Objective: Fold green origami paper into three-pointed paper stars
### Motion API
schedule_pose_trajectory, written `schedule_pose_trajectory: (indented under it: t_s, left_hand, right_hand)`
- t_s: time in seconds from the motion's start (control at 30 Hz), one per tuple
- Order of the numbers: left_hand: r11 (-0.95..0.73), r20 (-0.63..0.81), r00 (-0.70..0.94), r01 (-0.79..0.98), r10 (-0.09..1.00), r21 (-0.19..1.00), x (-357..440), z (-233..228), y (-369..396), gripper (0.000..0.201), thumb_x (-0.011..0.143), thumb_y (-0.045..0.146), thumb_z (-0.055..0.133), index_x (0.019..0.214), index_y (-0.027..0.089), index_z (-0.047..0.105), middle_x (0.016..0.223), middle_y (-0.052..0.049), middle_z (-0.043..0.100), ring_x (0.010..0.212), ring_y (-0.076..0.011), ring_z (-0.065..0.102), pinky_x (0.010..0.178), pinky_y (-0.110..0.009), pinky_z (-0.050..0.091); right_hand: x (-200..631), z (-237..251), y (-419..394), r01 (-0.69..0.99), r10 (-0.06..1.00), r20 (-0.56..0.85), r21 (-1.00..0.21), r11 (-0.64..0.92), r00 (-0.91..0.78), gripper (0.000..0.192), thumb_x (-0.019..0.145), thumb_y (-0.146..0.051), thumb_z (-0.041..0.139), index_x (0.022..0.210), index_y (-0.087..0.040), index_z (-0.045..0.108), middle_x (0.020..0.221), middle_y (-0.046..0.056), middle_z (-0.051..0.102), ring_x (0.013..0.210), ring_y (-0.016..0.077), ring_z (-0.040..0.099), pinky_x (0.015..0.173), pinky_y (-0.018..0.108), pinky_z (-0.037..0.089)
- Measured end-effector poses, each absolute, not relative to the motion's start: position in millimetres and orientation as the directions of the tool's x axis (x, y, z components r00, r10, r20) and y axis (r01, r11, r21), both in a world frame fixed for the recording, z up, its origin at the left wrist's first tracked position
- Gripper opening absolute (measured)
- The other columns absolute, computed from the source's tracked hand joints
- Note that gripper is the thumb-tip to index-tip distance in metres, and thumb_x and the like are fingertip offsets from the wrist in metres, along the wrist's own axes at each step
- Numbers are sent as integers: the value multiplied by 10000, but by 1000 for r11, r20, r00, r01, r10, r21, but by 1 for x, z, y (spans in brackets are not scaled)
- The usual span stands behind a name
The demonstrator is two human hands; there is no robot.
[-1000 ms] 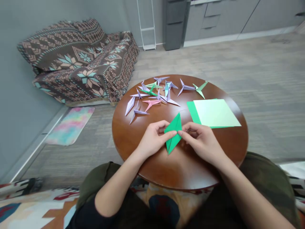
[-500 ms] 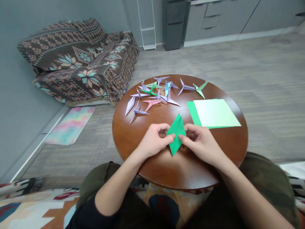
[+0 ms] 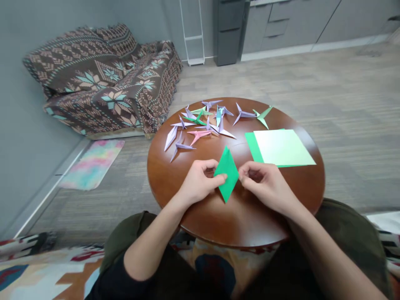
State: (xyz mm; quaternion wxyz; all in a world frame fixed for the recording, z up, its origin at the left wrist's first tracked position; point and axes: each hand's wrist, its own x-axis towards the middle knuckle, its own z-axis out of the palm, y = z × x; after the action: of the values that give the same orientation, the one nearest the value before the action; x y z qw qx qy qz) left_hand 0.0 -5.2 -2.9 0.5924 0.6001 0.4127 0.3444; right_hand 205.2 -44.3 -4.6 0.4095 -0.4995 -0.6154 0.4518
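A green folded paper diamond (image 3: 230, 168) is held upright-pointed above the near half of the round table. My left hand (image 3: 201, 181) grips its left side, the thumb lying across the front and the fingers behind. At the diamond's right corner, the thumb and forefinger of my right hand (image 3: 264, 183) are pinched together on the edge. A split shows at the paper's top tip. Behind it lie several folded paper cranes, among them a pink crane (image 3: 199, 134), a dark green crane (image 3: 197, 119) and a lilac crane (image 3: 181, 146).
Flat square paper sheets (image 3: 284, 146), pale green over brighter green, lie at the right of the brown table (image 3: 231, 229). A light green crane (image 3: 263, 116) rests near the far edge. Beyond stand a covered sofa (image 3: 109, 79) and grey cabinets (image 3: 290, 25).
The green paper has shifted slightly left and turned more upright. My right thumb has come off its front and is now at the right corner with the forefinger.
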Motion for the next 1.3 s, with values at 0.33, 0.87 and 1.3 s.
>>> schedule_pose_trajectory:
  t_s: [0.33, 0.87, 1.3]
  left_hand:
    - [69, -93, 476, 69, 874, 995, 4, -4, -8, 121, 728, 242, 762, 772, 138, 719, 762, -21, 713, 724, -167, 627, 733, -281, 502]
    - [2, -4, 521, 4, 853, 1000, 1, -4, -2, 73, 776, 205, 744, 792, 136, 730, 824, -31, 746, 800, -153, 668, 816, -260, 522]
    - [48, -84, 526, 82, 846, 996, 2, -4, -5, 73, 758, 175, 770, 778, 139, 710, 732, 4, 696, 692, -116, 621, 707, -228, 487]
  right_hand:
    - [203, -8, -44, 239, 980, 59, -966, 104, -190, 164, 883, -329, 681, 803, -187, 664, 712, -3, 622, 647, 147, 541, 599, 275, 428]
    - [205, -11, -43, 245, 977, 22, -967, 75, -214, 214, 923, -374, 684, 809, -197, 644, 718, -8, 610, 624, 147, 531, 586, 281, 399]
    - [204, -15, -42, 276, 975, 79, -951, 136, -207, 175, 946, -328, 646, 859, -187, 702, 812, 17, 708, 699, 172, 569, 644, 295, 430]
